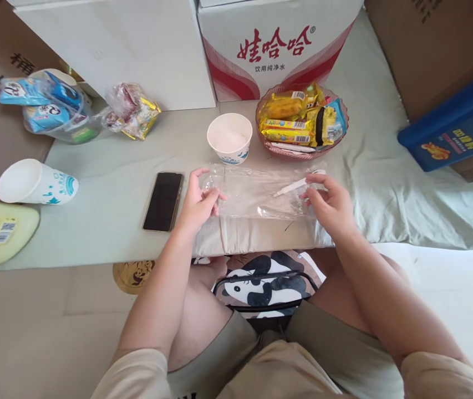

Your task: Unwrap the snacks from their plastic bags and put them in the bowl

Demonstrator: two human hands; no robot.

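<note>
White pen (292, 186) slanting up toward the right hand (332, 206), on a clear plastic sheet (247, 191)

In the head view, the clear plastic sheet is lying at the middle of the frame, close to the near edge of the cloth-covered worktop (113, 180). Its long axis is running left to right, so its short ends are facing the two hands. The left hand (197, 205) is resting at its left end and the right hand at its right end.

The white pen is crossing the sheet's right half. Its long axis is rising from a narrow tip near the middle of the frame to an upper-right end by the right index finger, so the right hand is clearly the nearer one, and the tip is pointing down and left, away from it. Whether the pen is lying on top of the plastic or under a layer of it, I cannot tell.

The left fingers are curving loosely, with a gap showing between thumb and index; the right fingers are bending in more narrowly around the pen's upper end. Whether either set is gripping anything, I cannot tell.

A paper cup (230, 138) is standing just above the sheet in the frame, a bowl of snacks (275, 152) is sitting to the upper right, and a phone (163, 201) is lying just left of the left hand.
</note>
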